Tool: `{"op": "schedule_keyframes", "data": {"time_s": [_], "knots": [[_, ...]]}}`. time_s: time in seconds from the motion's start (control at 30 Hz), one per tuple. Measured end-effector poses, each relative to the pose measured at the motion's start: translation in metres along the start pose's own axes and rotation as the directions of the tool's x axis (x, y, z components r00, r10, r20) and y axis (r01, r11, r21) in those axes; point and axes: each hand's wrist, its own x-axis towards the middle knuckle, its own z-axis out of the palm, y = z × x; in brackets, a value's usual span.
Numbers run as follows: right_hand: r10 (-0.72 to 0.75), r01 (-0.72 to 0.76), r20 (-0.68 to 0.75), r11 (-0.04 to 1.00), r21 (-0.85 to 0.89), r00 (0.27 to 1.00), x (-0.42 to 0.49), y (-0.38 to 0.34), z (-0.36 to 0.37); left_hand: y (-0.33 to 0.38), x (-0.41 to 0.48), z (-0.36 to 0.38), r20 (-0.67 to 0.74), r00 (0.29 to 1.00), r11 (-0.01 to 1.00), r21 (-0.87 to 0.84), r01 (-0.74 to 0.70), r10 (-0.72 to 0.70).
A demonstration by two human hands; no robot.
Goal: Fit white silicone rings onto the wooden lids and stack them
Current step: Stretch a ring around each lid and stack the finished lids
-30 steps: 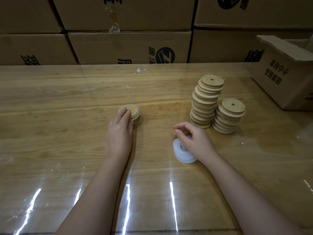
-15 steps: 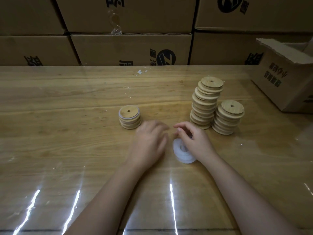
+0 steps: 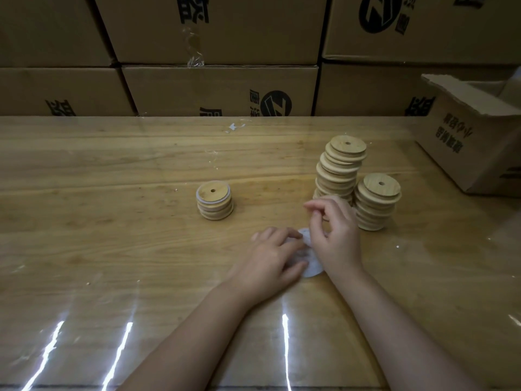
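A short stack of wooden lids, its top lid edged with a white ring, stands left of centre on the wooden table. To the right rise a tall leaning stack of bare lids and a shorter stack. A pile of white silicone rings lies between my hands. My left hand holds the pile with fingers over it and thumb at its side. My right hand has curled fingers and pinches a white ring raised off the pile, mostly hidden by the fingers.
An open cardboard box sits at the table's right edge. Stacked cardboard boxes form a wall along the far edge. A glossy clear sheet covers the tabletop, with bits of tape near the back.
My left hand left the short lid stack and moved right onto the ring pile. My right hand lifted slightly, drawing a ring up from the pile.
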Motion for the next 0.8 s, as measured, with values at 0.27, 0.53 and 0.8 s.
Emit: {"op": "schedule_keyframes", "data": {"time_s": [0.27, 0.53, 0.8], "knots": [[0.036, -0.195, -0.352, 0.882, -0.428, 0.935, 0.012, 0.021, -0.027, -0.003, 0.001, 0.003, -0.091, 0.993, 0.997, -0.026, 0.068, -0.07], [0.261, -0.363, -0.282, 0.832, -0.418, 0.923, 0.009, 0.045, -0.032, -0.014, 0.004, 0.0, -0.118, 0.949, 0.874, -0.437, 0.214, -0.292], [0.22, -0.364, -0.376, 0.853, -0.374, 0.9, 0.01, 0.039, -0.029, -0.016, 0.004, -0.002, -0.114, 0.935, 0.83, -0.505, 0.236, -0.335]]}}
